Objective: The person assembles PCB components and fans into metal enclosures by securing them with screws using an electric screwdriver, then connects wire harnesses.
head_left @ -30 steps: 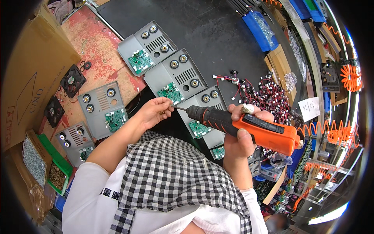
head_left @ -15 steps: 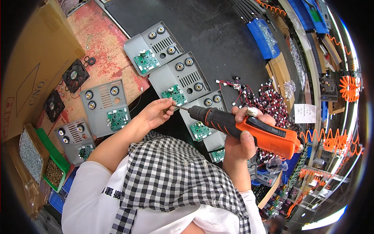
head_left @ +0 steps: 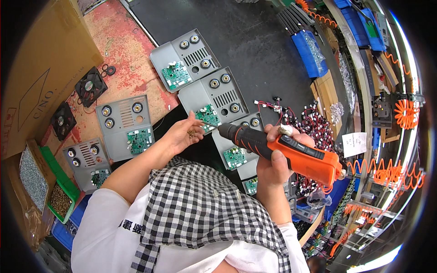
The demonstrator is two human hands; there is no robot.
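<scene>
The left hand (head_left: 180, 136) is half open and cupped, its thumb and forefinger reaching forward and parted, with a small pile of brass-coloured screws (head_left: 193, 133) lying against the curled fingers. The right hand (head_left: 272, 172) is clamped around an orange and black power screwdriver (head_left: 302, 160), thumb along the near side and fingers over the top, one of them bearing a whitish wrapping (head_left: 286, 130). The two hands are apart, and the screwdriver points from the right one toward the left, so that its thin metal bit (head_left: 210, 124) ends close to the left fingertips; whether the tip touches a screw or the board behind it is too small to tell. Just beyond the left fingertips is a green circuit board (head_left: 207, 113), lying in a bent grey metal cover (head_left: 191, 94) whose slotted panel stretches farther away from that hand. Another cover with its own green board (head_left: 235, 157) lies between the hands, partly hidden by the screwdriver. Farther out past the left hand is one more such cover (head_left: 159, 57), and to the left of the left forearm sits another (head_left: 109, 127), with two black fans (head_left: 90, 86) beyond it. A heap of red and black wires (head_left: 314, 123) spreads beyond the right hand.
</scene>
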